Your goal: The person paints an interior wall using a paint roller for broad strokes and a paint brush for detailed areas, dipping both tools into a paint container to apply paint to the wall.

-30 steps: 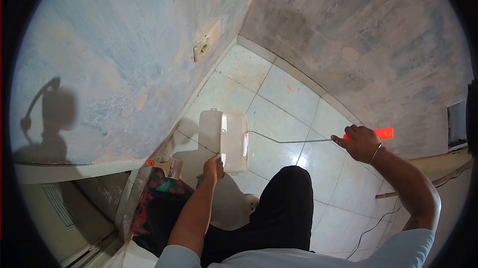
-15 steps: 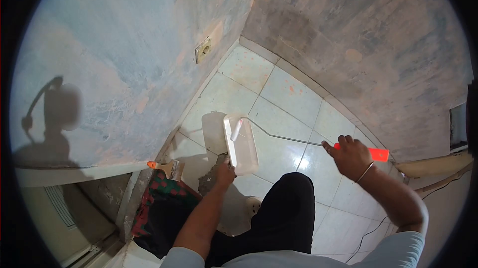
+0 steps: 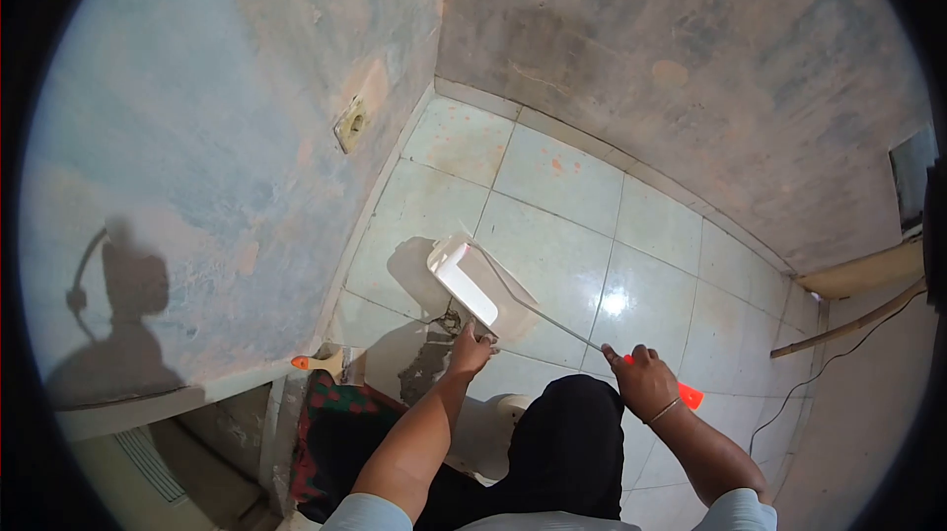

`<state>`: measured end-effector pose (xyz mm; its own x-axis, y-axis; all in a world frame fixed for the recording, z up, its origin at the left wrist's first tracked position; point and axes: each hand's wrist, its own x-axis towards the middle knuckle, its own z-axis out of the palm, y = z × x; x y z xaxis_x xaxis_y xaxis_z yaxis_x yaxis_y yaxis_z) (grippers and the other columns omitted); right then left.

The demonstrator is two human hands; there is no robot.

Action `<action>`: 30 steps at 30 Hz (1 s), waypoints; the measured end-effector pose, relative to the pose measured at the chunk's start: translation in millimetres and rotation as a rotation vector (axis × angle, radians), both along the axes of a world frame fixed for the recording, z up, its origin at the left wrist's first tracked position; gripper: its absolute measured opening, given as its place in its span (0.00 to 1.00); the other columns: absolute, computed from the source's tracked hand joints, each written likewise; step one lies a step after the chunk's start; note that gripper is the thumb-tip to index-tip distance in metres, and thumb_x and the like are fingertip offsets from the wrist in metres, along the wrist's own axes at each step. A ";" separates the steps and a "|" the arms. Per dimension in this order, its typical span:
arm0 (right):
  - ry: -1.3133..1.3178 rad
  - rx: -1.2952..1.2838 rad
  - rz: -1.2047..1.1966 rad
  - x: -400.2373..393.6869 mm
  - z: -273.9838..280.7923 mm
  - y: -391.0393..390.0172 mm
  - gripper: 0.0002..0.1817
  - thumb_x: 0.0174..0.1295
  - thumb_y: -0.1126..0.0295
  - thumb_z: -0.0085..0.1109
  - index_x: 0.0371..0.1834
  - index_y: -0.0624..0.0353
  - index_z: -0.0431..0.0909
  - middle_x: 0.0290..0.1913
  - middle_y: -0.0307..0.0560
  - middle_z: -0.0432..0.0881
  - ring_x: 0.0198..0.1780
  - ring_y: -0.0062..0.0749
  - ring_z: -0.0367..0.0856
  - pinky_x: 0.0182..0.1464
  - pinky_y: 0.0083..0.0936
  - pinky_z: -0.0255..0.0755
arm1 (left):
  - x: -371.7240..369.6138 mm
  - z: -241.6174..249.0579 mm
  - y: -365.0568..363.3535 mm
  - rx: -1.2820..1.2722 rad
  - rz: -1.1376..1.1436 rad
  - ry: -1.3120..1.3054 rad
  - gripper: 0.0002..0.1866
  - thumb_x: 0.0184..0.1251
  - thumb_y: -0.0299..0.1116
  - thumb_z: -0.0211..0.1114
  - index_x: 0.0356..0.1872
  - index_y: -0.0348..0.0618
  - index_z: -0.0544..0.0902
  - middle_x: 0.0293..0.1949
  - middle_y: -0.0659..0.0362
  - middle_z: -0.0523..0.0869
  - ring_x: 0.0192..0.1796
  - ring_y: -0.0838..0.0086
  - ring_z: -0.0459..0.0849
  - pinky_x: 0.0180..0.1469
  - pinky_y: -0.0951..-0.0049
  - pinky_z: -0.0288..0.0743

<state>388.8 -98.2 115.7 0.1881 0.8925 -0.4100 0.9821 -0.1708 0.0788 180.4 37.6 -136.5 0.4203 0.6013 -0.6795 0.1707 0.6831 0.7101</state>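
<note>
My left hand [image 3: 473, 351] grips the near end of a white paint tray [image 3: 451, 280], which is tilted on the tiled floor. My right hand [image 3: 648, 385] is wrapped round the orange handle [image 3: 692, 396] of a paint roller, off to the right of the tray. The roller's long bent metal rod [image 3: 554, 322] reaches across to the far end of the tray. Its roller head is in the tray, hard to make out against the white. To the left, a paintbrush [image 3: 326, 364] with an orange-tipped handle lies near the wall's ledge.
Two patchy, bare-looking walls meet at the far corner, with a socket [image 3: 349, 125] on the left one. A dark, rough patch [image 3: 424, 363] marks the floor near the tray. A wooden stick [image 3: 838, 326] and a thin cable [image 3: 789, 403] are at the right. Patterned cloth [image 3: 330, 413] lies at left.
My right hand has come down and left with the roller handle, closer to the tray. The tray has turned, its near end swinging right, with my left hand still on it. The view has shifted.
</note>
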 end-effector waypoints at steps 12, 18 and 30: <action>0.172 -0.115 -0.193 -1.9 -26.4 -32.9 0.22 0.66 0.63 0.54 0.64 0.36 0.73 0.38 0.51 0.76 0.32 0.45 0.83 0.34 0.38 0.80 | 3.7 -29.8 18.3 0.133 -0.055 0.176 0.33 0.68 0.26 0.58 0.70 0.26 0.56 0.48 0.42 0.80 0.32 0.70 0.85 0.27 0.74 0.79; 0.195 -0.123 -0.218 -1.2 -40.9 -24.6 0.22 0.66 0.59 0.53 0.65 0.34 0.73 0.38 0.52 0.76 0.32 0.46 0.84 0.34 0.39 0.80 | 2.9 -73.4 19.3 0.239 0.002 0.250 0.36 0.64 0.36 0.62 0.67 0.22 0.59 0.58 0.32 0.75 0.59 0.45 0.77 0.60 0.59 0.72; 0.269 -0.107 -0.222 -6.4 -66.1 -17.8 0.24 0.67 0.57 0.51 0.67 0.34 0.69 0.39 0.52 0.76 0.36 0.47 0.84 0.36 0.41 0.80 | 8.9 -59.8 29.4 0.293 -0.043 0.256 0.35 0.59 0.31 0.61 0.67 0.26 0.60 0.60 0.33 0.73 0.63 0.45 0.73 0.66 0.59 0.66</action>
